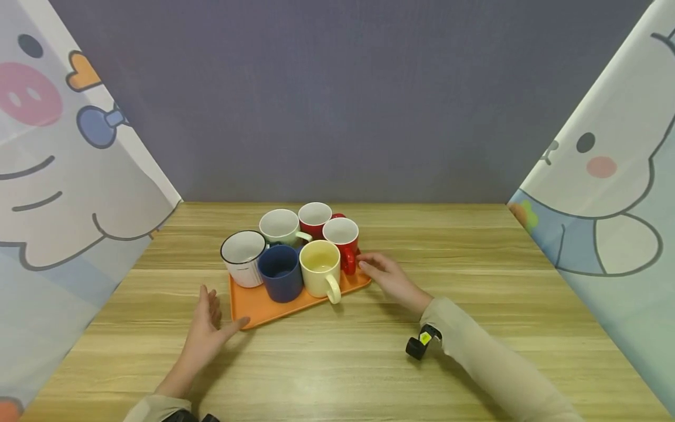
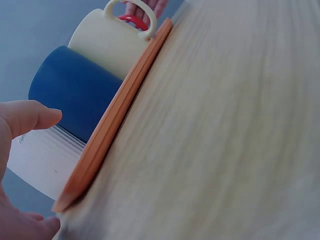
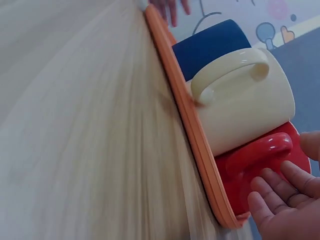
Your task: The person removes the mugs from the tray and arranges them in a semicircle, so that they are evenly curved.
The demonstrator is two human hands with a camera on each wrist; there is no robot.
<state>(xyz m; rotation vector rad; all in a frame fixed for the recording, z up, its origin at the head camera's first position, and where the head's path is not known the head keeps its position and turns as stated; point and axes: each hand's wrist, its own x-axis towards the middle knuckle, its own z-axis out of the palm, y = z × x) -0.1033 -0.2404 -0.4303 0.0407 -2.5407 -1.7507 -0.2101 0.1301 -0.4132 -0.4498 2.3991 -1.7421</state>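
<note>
Orange tray (image 1: 250, 308), mid-table on the wood-grain tabletop (image 1: 327, 369), and it's packed! Left hand (image 1: 203, 335) splayed, gripping nothing, thumb at the near-left corner; right hand (image 1: 392, 280) relaxed, also empty, fingers right beside the front red mug (image 1: 344, 237). Yellow mug (image 1: 320, 274) and navy mug (image 1: 280, 281) up front, black-rimmed white mug (image 1: 245, 271) left, pale green mug (image 1: 279, 227) and second red mug (image 1: 315, 217) behind.
</note>
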